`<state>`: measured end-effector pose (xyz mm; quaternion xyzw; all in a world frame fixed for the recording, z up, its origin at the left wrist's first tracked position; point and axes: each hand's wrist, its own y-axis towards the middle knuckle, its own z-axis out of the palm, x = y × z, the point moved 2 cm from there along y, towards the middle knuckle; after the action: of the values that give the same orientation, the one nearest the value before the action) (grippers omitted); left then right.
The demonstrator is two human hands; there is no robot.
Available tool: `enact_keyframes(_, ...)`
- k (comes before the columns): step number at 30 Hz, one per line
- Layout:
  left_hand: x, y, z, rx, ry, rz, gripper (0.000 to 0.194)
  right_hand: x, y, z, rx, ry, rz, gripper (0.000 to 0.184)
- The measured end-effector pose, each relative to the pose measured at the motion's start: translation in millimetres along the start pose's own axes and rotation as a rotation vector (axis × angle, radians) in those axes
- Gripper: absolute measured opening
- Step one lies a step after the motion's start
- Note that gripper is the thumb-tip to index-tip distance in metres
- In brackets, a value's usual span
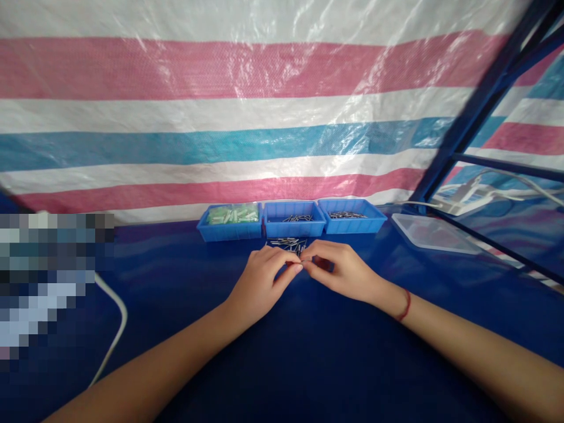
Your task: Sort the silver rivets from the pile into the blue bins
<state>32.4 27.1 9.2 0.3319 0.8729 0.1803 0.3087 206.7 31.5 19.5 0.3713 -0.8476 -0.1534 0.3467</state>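
Note:
My left hand [262,282] and my right hand [343,267] meet over the blue table, thumb and fingertips pinched together on each. Between the fingertips sits something small and thin; its kind is too small to make out. Just beyond the fingers lies a loose pile of thin metal pins or screws [286,242], partly hidden by my hands. Behind it stand three blue bins in a row. Small pale green pieces fill the left bin [231,234]. Thin dark metal pieces lie in the middle bin [291,230], and similar silvery ones in the right bin [359,225].
A clear plastic lid [434,233] rests right of the bins. Farther right, a white power strip [467,200] with cables lies by a blue metal frame [467,117]. A white cable [121,311] curves across the table's left side. Striped plastic sheeting [220,147] hangs behind.

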Motion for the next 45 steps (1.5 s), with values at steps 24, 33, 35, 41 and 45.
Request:
enact_keyframes(24, 2, 0, -1.1, -0.009, -0.218, -0.053, 0.013, 2, -2, 4, -0.107, 0.316, 0.183, 0.015)
enact_keyframes(33, 0, 0, -4.2, -0.132, -0.200, -0.023, 0.003, 6, -1, -2, -0.091, 0.114, 0.037, 0.010)
enact_keyframes(35, -1, -1, -4.7, -0.141, -0.183, -0.023, 0.003, 6, -1, -1, -0.066, 0.098, 0.025, 0.011)
enact_keyframes(41, 5, -3, -0.2, -0.124, -0.207, -0.113, 0.027, -2, -1, 4, -0.078, 0.204, 0.151, 0.019)
enact_keyframes(45, 8, -3, 1.5, -0.114, -0.188, -0.172, 0.036, -21, 2, -15, -0.222, -0.042, 0.236, 0.020)
